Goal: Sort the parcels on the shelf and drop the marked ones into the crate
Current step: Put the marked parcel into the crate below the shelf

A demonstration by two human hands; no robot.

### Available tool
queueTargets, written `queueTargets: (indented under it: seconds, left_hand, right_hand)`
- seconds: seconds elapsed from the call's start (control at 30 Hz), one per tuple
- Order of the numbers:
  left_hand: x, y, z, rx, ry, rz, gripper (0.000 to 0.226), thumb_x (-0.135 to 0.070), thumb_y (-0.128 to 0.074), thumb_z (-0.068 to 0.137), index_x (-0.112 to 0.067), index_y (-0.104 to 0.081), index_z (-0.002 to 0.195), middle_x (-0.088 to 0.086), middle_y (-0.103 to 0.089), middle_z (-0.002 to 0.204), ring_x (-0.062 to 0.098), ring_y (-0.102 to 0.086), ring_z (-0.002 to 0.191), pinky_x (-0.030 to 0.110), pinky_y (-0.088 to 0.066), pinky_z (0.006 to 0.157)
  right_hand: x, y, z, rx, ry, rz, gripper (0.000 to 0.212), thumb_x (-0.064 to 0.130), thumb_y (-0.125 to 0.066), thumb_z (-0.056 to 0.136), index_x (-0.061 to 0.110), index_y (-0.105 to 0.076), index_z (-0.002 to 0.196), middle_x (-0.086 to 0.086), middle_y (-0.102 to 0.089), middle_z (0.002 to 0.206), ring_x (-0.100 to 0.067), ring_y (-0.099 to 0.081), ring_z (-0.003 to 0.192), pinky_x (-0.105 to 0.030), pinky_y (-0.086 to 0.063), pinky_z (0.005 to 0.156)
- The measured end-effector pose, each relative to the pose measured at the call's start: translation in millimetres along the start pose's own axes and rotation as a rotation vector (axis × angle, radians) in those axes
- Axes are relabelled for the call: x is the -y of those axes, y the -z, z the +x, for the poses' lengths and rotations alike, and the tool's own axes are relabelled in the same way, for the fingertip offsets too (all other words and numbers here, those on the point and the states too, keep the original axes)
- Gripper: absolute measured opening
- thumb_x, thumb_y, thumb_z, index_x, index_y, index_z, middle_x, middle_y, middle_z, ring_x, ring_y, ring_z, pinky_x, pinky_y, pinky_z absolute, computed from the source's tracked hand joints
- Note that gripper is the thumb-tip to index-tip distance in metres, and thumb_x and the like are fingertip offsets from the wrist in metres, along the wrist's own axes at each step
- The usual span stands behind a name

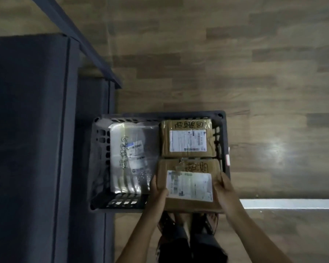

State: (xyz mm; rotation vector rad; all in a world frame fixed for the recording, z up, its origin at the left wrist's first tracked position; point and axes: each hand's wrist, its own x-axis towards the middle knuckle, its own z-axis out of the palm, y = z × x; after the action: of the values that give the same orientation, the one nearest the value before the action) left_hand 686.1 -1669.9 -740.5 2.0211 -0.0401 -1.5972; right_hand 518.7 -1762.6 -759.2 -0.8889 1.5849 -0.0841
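Observation:
A dark plastic crate [224, 118] stands on the floor below me. A brown cardboard parcel [188, 166] with a white label and black handwriting is held over the crate's near right part. My left hand [157, 190] grips its left edge and my right hand [223, 188] its right edge. Inside the crate, a second brown marked parcel [188, 139] lies at the far right. A white plastic mailer [133, 158] with handwriting fills the left side.
A dark shelf unit [30, 120] with metal frame bars stands close on the left, touching the crate's side. Wood-pattern floor [254, 73] spreads ahead and to the right. A pale strip [292, 203] crosses the floor at right. My feet [188, 224] are under the held parcel.

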Motion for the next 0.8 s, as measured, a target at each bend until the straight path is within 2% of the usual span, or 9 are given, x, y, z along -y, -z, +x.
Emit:
queueTargets:
  seconds: [0.07, 0.13, 0.2, 0.27, 0.4, 0.5, 0.63, 0.73, 0.8]
  left_hand:
    - [-6.6, -2.6, 12.3, 0.009, -0.013, -0.007, 0.066, -0.021, -0.049, 0.082, -0.026, -0.024, 0.143, 0.006, -0.050, 0.129, 0.016, -0.051, 0.099, 0.034, -0.044, 0.082]
    - [-7.9, -6.4, 19.0, 0.026, 0.010, 0.061, 0.063, -0.024, -0.050, 0.081, -0.028, -0.023, 0.138, -0.002, -0.053, 0.115, 0.009, -0.050, 0.087, 0.033, -0.044, 0.079]
    - [-3.8, -11.2, 22.2, 0.032, 0.047, 0.095, 0.059, -0.015, -0.048, 0.091, -0.027, -0.017, 0.140, -0.006, -0.051, 0.109, 0.006, -0.047, 0.082, 0.026, -0.039, 0.067]
    - [3.3, -13.6, 28.8, 0.054, 0.091, 0.112, 0.065, -0.010, -0.045, 0.093, -0.025, -0.009, 0.145, -0.007, -0.049, 0.107, 0.007, -0.047, 0.084, 0.026, -0.036, 0.067]
    - [6.4, -18.2, 47.2, 0.134, 0.150, 0.262, 0.078, -0.018, -0.044, 0.094, -0.026, 0.011, 0.149, 0.009, -0.033, 0.149, 0.028, -0.047, 0.118, 0.035, -0.040, 0.094]
    - [3.7, -23.6, 56.8, 0.219, 0.220, 0.337, 0.095, -0.023, -0.049, 0.095, -0.022, 0.032, 0.144, 0.010, 0.009, 0.160, 0.032, -0.015, 0.145, 0.044, -0.022, 0.116]
    - [9.2, -24.5, 70.4, 0.264, 0.271, 0.420, 0.102, -0.024, -0.050, 0.094, -0.019, 0.042, 0.137, 0.012, 0.018, 0.158, 0.031, -0.011, 0.146, 0.045, -0.020, 0.118]
    - [13.0, -24.4, 70.7, 0.268, 0.269, 0.459, 0.101, -0.027, -0.049, 0.096, -0.018, 0.044, 0.135, 0.014, 0.015, 0.159, 0.031, -0.013, 0.146, 0.041, -0.020, 0.116]
    - [13.7, -23.7, 68.8, 0.271, 0.248, 0.460, 0.101, -0.030, -0.050, 0.095, -0.017, 0.042, 0.136, 0.015, 0.014, 0.159, 0.031, -0.014, 0.146, 0.041, -0.020, 0.116]
  right_hand:
    - [4.0, -0.9, 16.2, -0.023, 0.032, -0.079, 0.024, 0.007, -0.042, 0.097, 0.018, -0.049, 0.116, -0.007, -0.063, 0.099, -0.024, -0.061, 0.090, -0.040, -0.049, 0.085]
    - [1.6, -1.3, 29.4, -0.047, 0.043, -0.120, 0.018, 0.004, -0.041, 0.095, 0.020, -0.045, 0.102, 0.002, -0.055, 0.080, -0.016, -0.055, 0.075, -0.035, -0.046, 0.070]
    - [-1.3, -3.1, 33.0, -0.065, 0.049, -0.145, 0.031, -0.008, -0.038, 0.090, 0.020, -0.037, 0.078, 0.003, -0.040, 0.068, -0.008, -0.043, 0.061, -0.033, -0.039, 0.056]
    - [-10.1, -3.7, 34.5, -0.052, 0.034, -0.165, 0.038, -0.013, -0.038, 0.086, 0.022, -0.034, 0.072, 0.001, -0.038, 0.069, -0.010, -0.043, 0.061, -0.030, -0.042, 0.054]
    - [-25.4, -4.7, 43.4, -0.035, -0.010, -0.226, 0.026, -0.005, -0.043, 0.088, 0.020, -0.040, 0.081, -0.005, -0.053, 0.081, -0.024, -0.058, 0.074, -0.045, -0.053, 0.064]
    - [-26.4, -11.1, 53.6, -0.059, 0.017, -0.258, 0.028, -0.011, -0.038, 0.086, 0.017, -0.037, 0.081, 0.001, -0.043, 0.077, -0.016, -0.046, 0.072, -0.028, -0.041, 0.056]
    - [-22.7, -18.3, 57.2, -0.001, 0.052, -0.243, 0.028, -0.009, -0.037, 0.091, 0.008, -0.034, 0.113, 0.003, -0.044, 0.097, -0.011, -0.049, 0.088, -0.017, -0.040, 0.063]
    - [-29.0, -21.0, 58.9, -0.025, 0.038, -0.248, 0.043, -0.008, -0.039, 0.090, 0.003, -0.029, 0.131, -0.011, -0.044, 0.122, -0.024, -0.048, 0.114, -0.041, -0.052, 0.085]
    - [-30.0, -21.7, 59.1, -0.043, 0.019, -0.266, 0.046, -0.005, -0.040, 0.090, 0.004, -0.029, 0.134, -0.015, -0.043, 0.127, -0.030, -0.046, 0.120, -0.054, -0.047, 0.095]
